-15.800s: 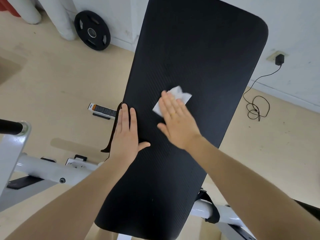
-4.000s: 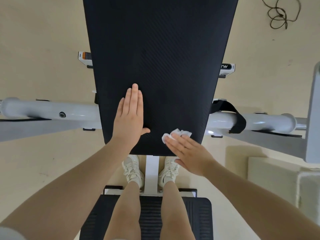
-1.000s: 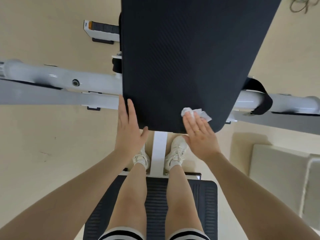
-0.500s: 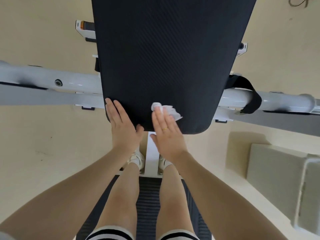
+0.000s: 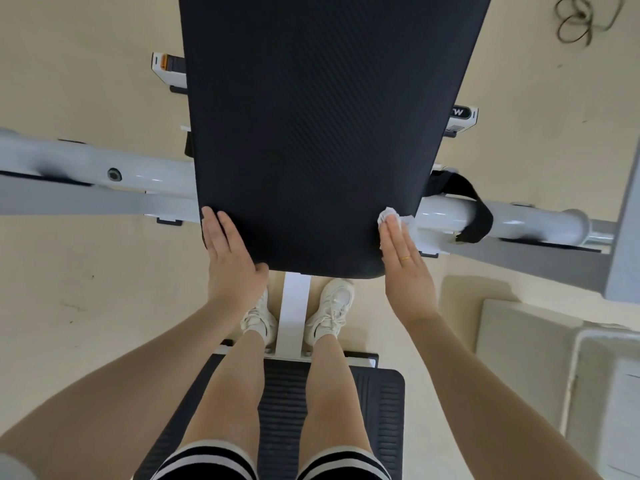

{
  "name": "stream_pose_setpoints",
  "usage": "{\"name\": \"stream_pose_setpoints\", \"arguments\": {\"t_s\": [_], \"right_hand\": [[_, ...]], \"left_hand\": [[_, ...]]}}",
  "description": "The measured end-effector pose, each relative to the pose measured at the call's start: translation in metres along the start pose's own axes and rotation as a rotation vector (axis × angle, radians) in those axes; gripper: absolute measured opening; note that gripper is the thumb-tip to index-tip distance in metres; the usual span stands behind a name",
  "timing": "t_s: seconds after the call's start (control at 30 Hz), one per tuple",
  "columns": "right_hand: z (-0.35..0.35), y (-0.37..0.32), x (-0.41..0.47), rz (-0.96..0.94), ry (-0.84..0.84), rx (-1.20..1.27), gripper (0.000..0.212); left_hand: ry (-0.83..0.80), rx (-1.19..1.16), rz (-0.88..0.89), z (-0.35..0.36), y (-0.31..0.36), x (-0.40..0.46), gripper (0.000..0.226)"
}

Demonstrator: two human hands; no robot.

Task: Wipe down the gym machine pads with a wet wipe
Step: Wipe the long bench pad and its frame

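Observation:
A long black ribbed pad (image 5: 311, 133) of the gym machine stretches away from me in the head view. My left hand (image 5: 230, 252) lies flat on the pad's near left corner, fingers straight, thumb at the near edge. My right hand (image 5: 405, 265) is held flat with straight fingers against the pad's near right side edge, pressing a crumpled white wet wipe (image 5: 393, 216) under its fingertips. Only the wipe's far part shows beyond the fingers.
A white frame tube (image 5: 104, 171) crosses under the pad, with a black strap (image 5: 474, 206) looped on its right part. My legs and white shoes (image 5: 329, 313) straddle a white beam above a black seat pad (image 5: 381, 403). A cable coil (image 5: 578, 19) lies far right; a pale box (image 5: 554, 368) stands right.
My right hand slid the wipe from the pad's near middle to its right side edge. My left hand stayed at the near left corner. The view shifted slightly.

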State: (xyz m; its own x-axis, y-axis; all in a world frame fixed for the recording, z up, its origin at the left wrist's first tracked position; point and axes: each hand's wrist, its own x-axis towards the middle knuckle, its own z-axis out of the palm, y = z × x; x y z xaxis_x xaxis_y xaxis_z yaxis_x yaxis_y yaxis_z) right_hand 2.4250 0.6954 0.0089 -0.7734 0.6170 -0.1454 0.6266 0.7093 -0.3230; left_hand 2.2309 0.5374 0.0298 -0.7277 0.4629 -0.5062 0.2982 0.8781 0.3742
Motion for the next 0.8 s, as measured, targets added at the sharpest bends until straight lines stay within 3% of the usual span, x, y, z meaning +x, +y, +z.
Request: {"name": "stream_pose_setpoints", "arguments": {"t_s": [0.17, 0.3, 0.47, 0.57, 0.67, 0.8], "right_hand": [[-0.066, -0.04, 0.037, 0.028, -0.075, 0.216, 0.039], [-0.132, -0.078, 0.067, -0.039, -0.11, 0.314, 0.039], [-0.199, -0.102, 0.101, -0.106, -0.155, 0.319, 0.029], [-0.224, -0.117, 0.12, -0.194, -0.134, 0.234, 0.019], [-0.233, -0.138, 0.141, -0.455, -0.044, 0.025, 0.007], [-0.22, -0.178, 0.174, -0.725, -0.051, -0.229, 0.029]], "left_hand": [[-0.104, 0.116, -0.035, -0.041, 0.008, -0.003, 0.084], [-0.146, 0.144, -0.12, -0.095, 0.029, -0.005, 0.075], [-0.061, 0.053, -0.14, -0.155, 0.057, -0.015, 0.065], [-0.017, 0.002, -0.133, -0.177, 0.066, -0.019, 0.063], [0.007, -0.143, -0.155, -0.185, 0.066, -0.012, 0.063], [0.033, -0.373, -0.127, -0.183, 0.062, 0.006, 0.06]]}}
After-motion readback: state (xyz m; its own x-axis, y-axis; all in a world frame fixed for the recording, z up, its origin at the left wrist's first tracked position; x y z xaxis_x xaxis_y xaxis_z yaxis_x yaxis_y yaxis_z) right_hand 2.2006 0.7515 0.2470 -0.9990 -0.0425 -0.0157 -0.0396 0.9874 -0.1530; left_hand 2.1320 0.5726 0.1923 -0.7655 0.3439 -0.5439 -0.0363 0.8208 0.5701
